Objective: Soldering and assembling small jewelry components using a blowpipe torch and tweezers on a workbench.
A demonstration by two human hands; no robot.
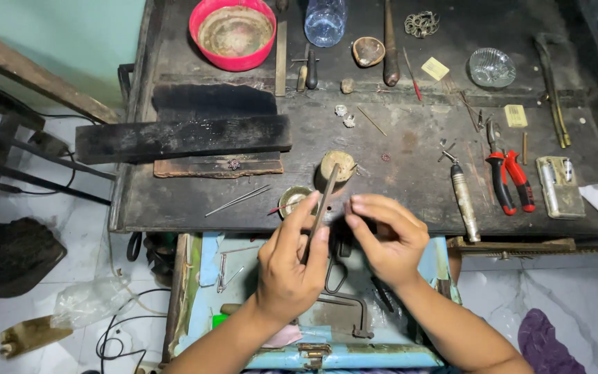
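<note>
My left hand [291, 260] grips a long flat metal file [324, 201], which slants up to rest against a round wooden peg [338, 166] on the dark workbench [410, 149]. My right hand [385, 235] pinches something tiny between thumb and fingertips right beside the file; the piece itself is too small to make out. A small round metal dish [292, 199] sits just behind my left fingers.
A red bowl [233, 32], a plastic bottle [325, 19], a glass dish [491, 66], red-handled pliers [510, 176], a metal torch tube [464, 201] and a lighter [560, 185] lie on the bench. A black board [183, 138] crosses the left side. A blue drawer [313, 305] with tools is open below.
</note>
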